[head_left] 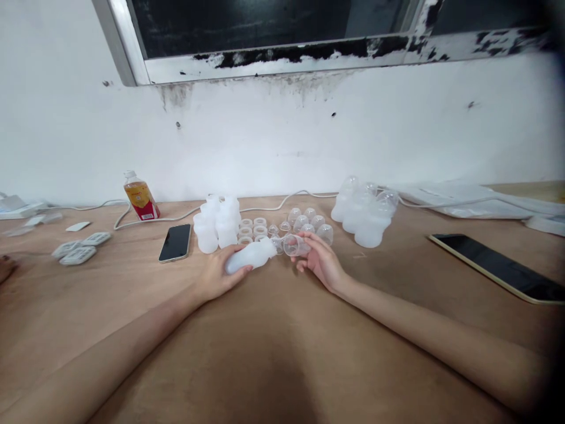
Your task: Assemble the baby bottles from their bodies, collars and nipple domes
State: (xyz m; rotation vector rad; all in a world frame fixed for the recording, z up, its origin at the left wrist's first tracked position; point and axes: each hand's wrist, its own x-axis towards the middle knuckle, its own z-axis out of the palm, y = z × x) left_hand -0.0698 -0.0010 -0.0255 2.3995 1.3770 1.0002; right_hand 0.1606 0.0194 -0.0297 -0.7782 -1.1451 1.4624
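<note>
My left hand [223, 274] is wrapped round a milky white baby bottle [251, 257], tilted so that its neck points right. A clear dome cap [296, 245] is in the fingers of my right hand [322, 262], its open end facing the bottle's neck with a small gap between them. Behind my hands stand several white bottles [217, 221] without caps, white collar rings [253, 228] and small clear nipples [285, 226]. Several more clear dome caps [309, 221] are grouped just beyond my right hand. Whether the held bottle wears a ring or nipple is hard to make out.
Bottles with clear caps [366, 215] stand at the back right. A phone [175, 242] lies left, a larger dark-screened device [498, 265] right. A drink bottle [141, 197], a white cable [282, 204], plastic sheeting [450, 197] and white gadgets [79, 250] lie around. Another person's hand [6, 268] shows far left.
</note>
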